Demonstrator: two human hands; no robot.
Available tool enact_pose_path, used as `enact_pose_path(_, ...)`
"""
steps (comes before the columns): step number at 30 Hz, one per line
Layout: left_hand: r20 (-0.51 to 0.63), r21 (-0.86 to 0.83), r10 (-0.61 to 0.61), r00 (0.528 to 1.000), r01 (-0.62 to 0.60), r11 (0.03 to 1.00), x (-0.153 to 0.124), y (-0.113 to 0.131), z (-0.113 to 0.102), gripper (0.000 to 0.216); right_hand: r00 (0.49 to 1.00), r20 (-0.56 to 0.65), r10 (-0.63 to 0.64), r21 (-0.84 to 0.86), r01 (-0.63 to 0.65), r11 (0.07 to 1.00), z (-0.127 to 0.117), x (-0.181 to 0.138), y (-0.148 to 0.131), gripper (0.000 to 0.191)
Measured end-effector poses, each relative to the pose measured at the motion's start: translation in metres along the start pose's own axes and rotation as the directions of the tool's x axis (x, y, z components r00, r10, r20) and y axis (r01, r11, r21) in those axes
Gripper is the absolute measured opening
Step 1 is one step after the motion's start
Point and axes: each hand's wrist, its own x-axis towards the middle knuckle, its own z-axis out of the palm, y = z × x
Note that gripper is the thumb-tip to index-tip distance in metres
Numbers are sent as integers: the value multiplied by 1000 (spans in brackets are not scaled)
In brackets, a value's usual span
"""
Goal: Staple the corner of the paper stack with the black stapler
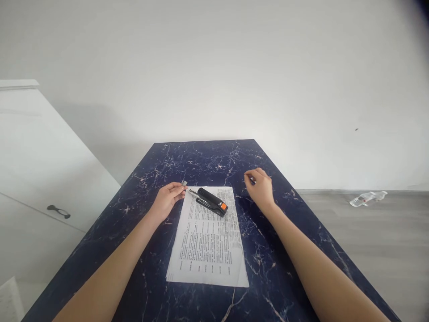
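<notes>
**Stapler Set Across Printed Sheets on Marble Tabletop**

Two bare forearms are stretched out over a dark blue, white-veined tabletop (140, 286). Between them a thin stack of printed sheets (208, 241) is laid flat, its near edges slightly fanned. The paper is judged light and floppy, and the sheets are likely to slide over one another unless pressed down or taken by an edge.

Across the far end of the stack a black stapler (212, 201) with an orange end is rested at a slant. It is judged stiff and compact, with some weight and a smooth shell, and best gripped around the middle of its body.

Just left of the sheets, the left hand (166, 200) is closed in a light pinch on a small grey strip (184, 183), held just beyond the paper's far left corner. The strip looks metallic, very light and easily snapped or dropped, so a hold by its sides is called for.

Right of the sheets, the right hand (260, 188) is raised with its fingers curled. Whether anything is held at its fingertips cannot be told.

Beyond, a white cabinet (40, 179) is seen at left, and a clear bottle (368, 197) is left lying on the floor at right.
</notes>
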Motion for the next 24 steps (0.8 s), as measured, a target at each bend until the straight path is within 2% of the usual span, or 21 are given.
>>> enact_pose_path(3, -22, -140, -86, 996, 82, 987, 2, 2, 4, 25, 975, 202, -91, 185, 54, 981, 9, -16, -44, 22)
enact_pose_path(6, -47, -201, -164, 985, 152, 968, 4, 4, 3, 26, 870, 453, -193, 282, 65, 957, 20, -35, -76, 47)
enact_pose_path(8, -48, -205, -170, 984, 157, 966, 4, 4, 2, 25, 808, 549, -216, 284, 62, 957, 26, -44, -84, 53)
enact_pose_path(10, -21, -189, -151, 988, 145, 971, 4, 3, 0, 28, 794, 575, -196, 266, 45, 963, 30, -48, -85, 46)
enact_pose_path(13, 29, -160, -129, 991, 132, 978, 4, 0, -3, 34, 805, 562, -190, 289, 24, 957, 32, -47, -81, 42)
enact_pose_path(17, 57, -71, -93, 994, 97, 993, 4, -2, -6, 28, 798, 572, -192, 314, 4, 950, 28, -45, -78, 41)
enact_pose_path(21, 112, 235, 56, 992, -81, 969, 1, -4, -4, 31, 804, 563, -193, 332, -6, 943, 27, -45, -79, 42)
enact_pose_path(24, 156, 508, 192, 969, -245, 826, -1, -4, -1, 26, 806, 558, -197, 345, -9, 939, 27, -44, -78, 42)
